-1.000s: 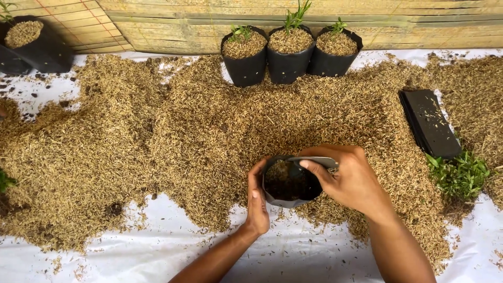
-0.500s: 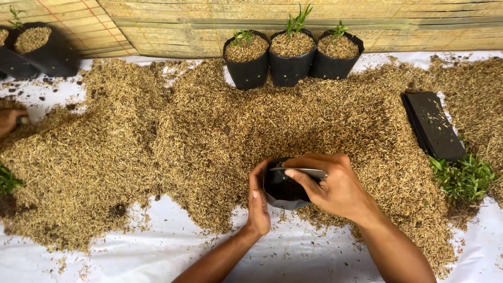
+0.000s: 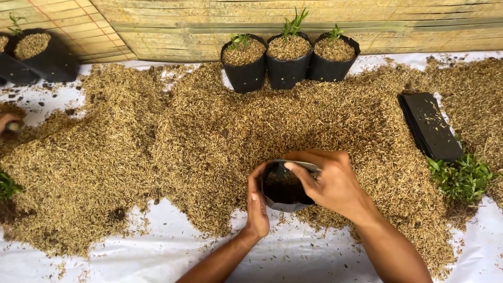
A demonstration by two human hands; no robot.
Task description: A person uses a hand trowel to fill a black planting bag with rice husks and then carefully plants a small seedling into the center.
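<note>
Black plastic makes the small grow bag [image 3: 285,187] that sits low in the middle of the picture, at the near edge of a big heap of dry husks [image 3: 199,141]. The bag is open at the top and looks dark inside. The left hand [image 3: 257,202] is pressed flat against the bag's left side, with the thumb up along the rim. The right hand [image 3: 327,181] comes over from the right. Its fingers are curled onto the far rim and its thumb reaches across the mouth of the bag, so this hand is gripping the bag's top edge. Both hands are on the bag, one at each side.

The husks are spread wide over a white sheet [image 3: 157,262], which shows bare along the bottom of the picture.

At the top middle, three filled black bags [image 3: 289,63] stand in a row, touching each other, each with a little green sprout. Behind them is a woven bamboo wall [image 3: 262,21]. In the upper left corner stands another filled bag [image 3: 42,57].

On the right side lies a flat stack of empty black bags [image 3: 429,126]. Just below it is a bunch of small green seedlings [image 3: 463,178].

At the far left edge, part of another person's hand [image 3: 8,126] shows over the husks. It is blurry, so I cannot tell what it holds.
</note>
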